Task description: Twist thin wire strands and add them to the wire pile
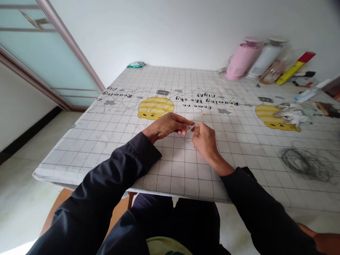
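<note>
Above the middle of the checked tablecloth, my left hand [170,125] pinches a small whitish piece [191,126] between thumb and fingers. On its other side, my right hand [204,139] is closed in a pinch on the same piece. The fingers of both hands almost meet there, so most of it is hidden and its kind cannot be made out. A thin dark line, perhaps a thread or wire, curves on the cloth just below the hands. To the right lies a loose coil of thin dark wire [305,164].
Crumpled whitish gloves or cloth [293,114] lie at the right. Behind stand a pink cylinder [243,61], a white cylinder [267,58] and a yellow-and-red box [294,69]. A green packet [136,64] rests at the far left corner, near a sliding glass door [47,53].
</note>
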`<state>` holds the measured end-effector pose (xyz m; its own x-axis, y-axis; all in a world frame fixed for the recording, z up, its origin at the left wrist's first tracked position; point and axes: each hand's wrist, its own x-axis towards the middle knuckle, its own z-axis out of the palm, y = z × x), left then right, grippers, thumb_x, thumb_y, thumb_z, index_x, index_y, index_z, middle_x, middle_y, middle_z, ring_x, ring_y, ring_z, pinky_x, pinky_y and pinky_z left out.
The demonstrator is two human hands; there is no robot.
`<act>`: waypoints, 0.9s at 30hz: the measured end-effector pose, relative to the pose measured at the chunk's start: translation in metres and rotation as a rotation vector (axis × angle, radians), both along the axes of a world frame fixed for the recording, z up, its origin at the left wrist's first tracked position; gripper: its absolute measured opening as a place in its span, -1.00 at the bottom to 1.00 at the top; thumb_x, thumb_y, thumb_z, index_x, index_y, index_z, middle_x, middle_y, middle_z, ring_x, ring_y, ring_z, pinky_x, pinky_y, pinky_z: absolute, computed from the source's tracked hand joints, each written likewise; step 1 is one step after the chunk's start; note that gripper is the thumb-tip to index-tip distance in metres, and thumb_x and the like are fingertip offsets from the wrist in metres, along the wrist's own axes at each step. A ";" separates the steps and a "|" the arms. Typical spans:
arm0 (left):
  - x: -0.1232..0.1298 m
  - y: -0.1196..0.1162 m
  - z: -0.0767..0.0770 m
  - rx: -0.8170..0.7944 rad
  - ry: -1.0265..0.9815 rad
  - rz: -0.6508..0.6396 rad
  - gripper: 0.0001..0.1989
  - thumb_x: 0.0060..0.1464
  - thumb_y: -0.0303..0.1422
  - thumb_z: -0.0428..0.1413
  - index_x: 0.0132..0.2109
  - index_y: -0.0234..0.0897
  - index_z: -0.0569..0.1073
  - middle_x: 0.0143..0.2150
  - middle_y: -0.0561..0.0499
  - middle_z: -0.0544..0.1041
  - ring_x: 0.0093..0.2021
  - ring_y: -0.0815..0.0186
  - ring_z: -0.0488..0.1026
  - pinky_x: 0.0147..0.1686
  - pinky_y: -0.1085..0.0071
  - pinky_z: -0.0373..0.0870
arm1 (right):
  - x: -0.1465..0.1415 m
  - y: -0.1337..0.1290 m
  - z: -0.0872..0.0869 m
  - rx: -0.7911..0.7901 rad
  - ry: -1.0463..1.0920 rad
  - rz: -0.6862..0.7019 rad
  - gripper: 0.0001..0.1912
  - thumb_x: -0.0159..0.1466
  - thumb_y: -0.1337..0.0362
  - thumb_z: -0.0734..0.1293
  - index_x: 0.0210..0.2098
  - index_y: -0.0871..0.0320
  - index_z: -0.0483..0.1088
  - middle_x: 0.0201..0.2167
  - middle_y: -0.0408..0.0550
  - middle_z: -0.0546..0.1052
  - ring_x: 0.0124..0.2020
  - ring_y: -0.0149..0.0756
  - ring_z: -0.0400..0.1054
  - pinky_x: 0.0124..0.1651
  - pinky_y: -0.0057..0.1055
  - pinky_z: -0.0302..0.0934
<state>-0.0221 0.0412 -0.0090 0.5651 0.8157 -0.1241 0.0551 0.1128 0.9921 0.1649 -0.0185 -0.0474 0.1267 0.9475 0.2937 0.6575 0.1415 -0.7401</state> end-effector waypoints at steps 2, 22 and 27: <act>0.001 -0.002 0.000 0.013 0.014 0.014 -0.80 0.14 -0.51 0.37 -0.08 -0.32 0.79 -0.45 -0.06 0.64 -0.42 0.35 0.48 -0.33 0.36 0.37 | 0.000 0.001 -0.003 -0.003 0.024 0.007 -0.74 0.48 0.28 0.21 -0.36 0.06 0.35 -0.51 -0.01 0.52 -0.50 -0.22 0.38 -0.39 -0.28 0.14; 0.010 -0.025 0.012 0.084 0.120 0.036 -0.71 0.20 -0.56 0.26 0.01 -0.28 0.77 -0.47 0.02 0.62 -0.41 0.38 0.52 -0.29 0.41 0.43 | -0.003 0.003 -0.004 0.018 0.028 -0.048 -0.77 0.39 0.38 0.25 -0.38 0.02 0.17 -0.40 0.03 0.56 -0.36 -0.17 0.45 -0.32 -0.29 0.22; 0.013 -0.027 0.012 0.104 0.174 0.041 -0.73 0.21 -0.51 0.29 0.03 -0.28 0.76 -0.45 0.02 0.64 -0.38 0.36 0.55 -0.24 0.39 0.47 | -0.002 0.002 -0.005 -0.085 0.161 0.009 -0.77 0.49 0.24 0.24 -0.33 0.03 0.24 -0.43 -0.01 0.54 -0.41 -0.19 0.46 -0.37 -0.32 0.24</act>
